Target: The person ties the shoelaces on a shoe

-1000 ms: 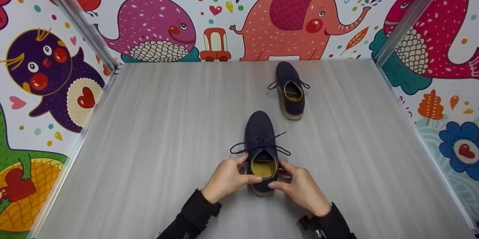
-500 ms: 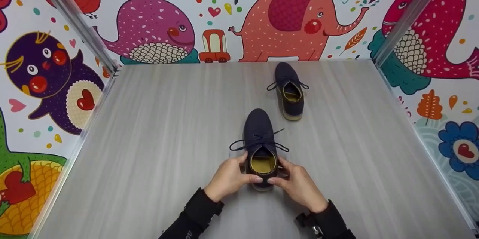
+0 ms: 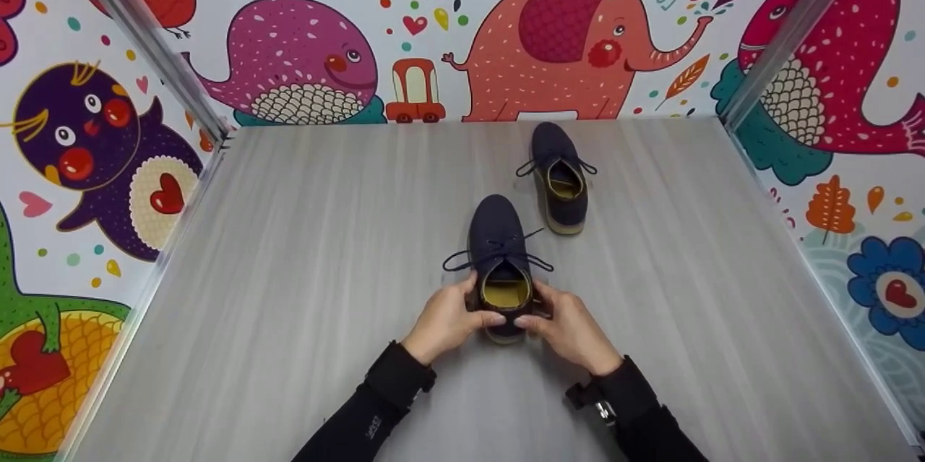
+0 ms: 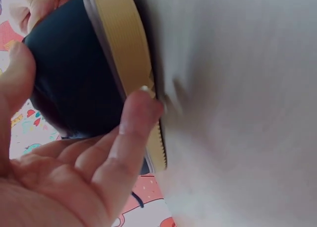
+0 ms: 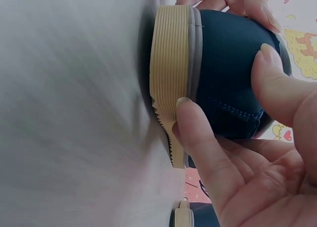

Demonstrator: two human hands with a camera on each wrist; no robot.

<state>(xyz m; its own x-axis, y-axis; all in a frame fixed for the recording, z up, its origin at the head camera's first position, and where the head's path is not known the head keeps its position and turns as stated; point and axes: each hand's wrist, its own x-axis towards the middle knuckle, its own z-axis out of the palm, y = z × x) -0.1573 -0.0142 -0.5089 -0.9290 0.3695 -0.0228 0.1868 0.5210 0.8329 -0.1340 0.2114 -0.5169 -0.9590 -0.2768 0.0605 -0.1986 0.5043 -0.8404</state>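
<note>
A dark navy lace-up shoe [image 3: 496,227] with a tan ridged sole [image 5: 171,53] points away from me, its laces tied in a bow. My left hand [image 3: 449,317] holds the left side of its heel, thumb on the back rim and fingers along the side. Mirroring it, my right hand [image 3: 571,323] grips the right side, its thumb tip close to the left thumb. In the left wrist view the little finger lies against the sole [image 4: 124,33]. A matching shoe [image 3: 556,173] stands ahead and to the right, touched by neither hand.
The shoes are on a grey wood-grain surface [image 3: 325,231]. Walls printed with cartoon animals [image 3: 556,43] border the back and both sides, with metal posts [image 3: 802,35] at the back corners.
Both hands have moved forward, away from me, with the held shoe between them. It now stands nearer the other shoe, which has stayed in place.
</note>
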